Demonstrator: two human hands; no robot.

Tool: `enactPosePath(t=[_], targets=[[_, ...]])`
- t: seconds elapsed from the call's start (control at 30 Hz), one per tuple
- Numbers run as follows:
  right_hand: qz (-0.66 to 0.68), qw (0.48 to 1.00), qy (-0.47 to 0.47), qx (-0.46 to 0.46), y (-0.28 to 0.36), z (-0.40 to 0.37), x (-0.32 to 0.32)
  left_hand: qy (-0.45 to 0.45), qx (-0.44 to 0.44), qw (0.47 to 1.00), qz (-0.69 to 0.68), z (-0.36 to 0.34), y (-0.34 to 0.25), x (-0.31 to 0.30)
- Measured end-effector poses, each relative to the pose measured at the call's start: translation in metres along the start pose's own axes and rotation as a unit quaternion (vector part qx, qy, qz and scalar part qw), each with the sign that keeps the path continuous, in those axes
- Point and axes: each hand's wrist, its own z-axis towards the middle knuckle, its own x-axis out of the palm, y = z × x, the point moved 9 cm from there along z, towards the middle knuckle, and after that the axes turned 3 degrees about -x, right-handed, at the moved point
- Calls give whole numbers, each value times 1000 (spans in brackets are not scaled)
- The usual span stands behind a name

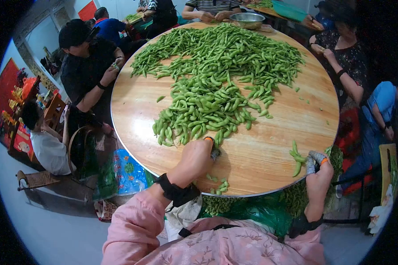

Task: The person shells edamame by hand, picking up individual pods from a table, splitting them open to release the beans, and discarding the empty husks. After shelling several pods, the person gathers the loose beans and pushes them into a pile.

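The left hand point(198, 155) reached to the near edge of the pile of green pods point(203, 106) on the round bench point(274, 141), its grip hidden; the right hand point(319, 176), fingers bent, was beside loose pods point(299, 158), any pinch impossible to tell.

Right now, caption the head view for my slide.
Left hand at the heap of green pods, right hand at the edge of the round wooden table.
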Motion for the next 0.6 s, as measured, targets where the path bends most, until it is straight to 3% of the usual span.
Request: enactPosePath(t=[0.03,0.07,0.1,0.13,0.2,0.23,0.3,0.43,0.53,0.6], targets=[[64,998,-1,-5,3,-1,2,25,-6,1000,8,1,-2,0],[152,981,84,85,-1,-7,26,50,-12,999,17,2,-3,2],[224,964,121,76,12,-12,44,50,-12,999,18,0,-2,3],[295,940,156,66,26,-17,65,50,0,999,12,-5,-4,6],[455,847,225,158,47,-36,109,51,12,999,7,-14,-11,4],[454,847,225,160,55,-38,118,90,4,996,-20,-22,-21,2],[562,712,327,264,73,-54,151,128,-7,991,-48,-36,-29,6],[523,722,391,227,84,-58,160,75,48,982,-168,-48,-42,-4],[546,716,362,243,85,-58,154,106,-22,956,-274,-52,-35,1],[553,726,353,207,89,-55,146,133,-13,858,-496,-56,-36,17]])
